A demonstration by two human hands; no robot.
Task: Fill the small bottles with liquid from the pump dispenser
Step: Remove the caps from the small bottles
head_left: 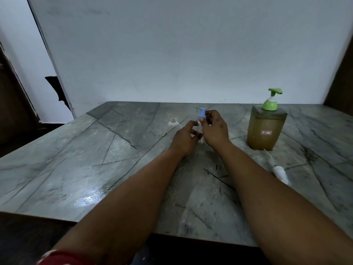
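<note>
A small clear bottle (200, 131) stands on the marble table between my hands. My left hand (184, 137) grips its body. My right hand (214, 128) pinches the blue spray cap (202, 113) at the bottle's top; whether the cap is screwed on or lifted off I cannot tell. A second small clear bottle (173, 125), uncapped, stands just to the left. The pump dispenser (266, 127), amber liquid with a green pump head, stands at the right.
A white spray cap with its dip tube (279, 172) lies on the table in front of the dispenser. The grey marble table (95, 159) ends at a white wall behind and at a dark edge near me.
</note>
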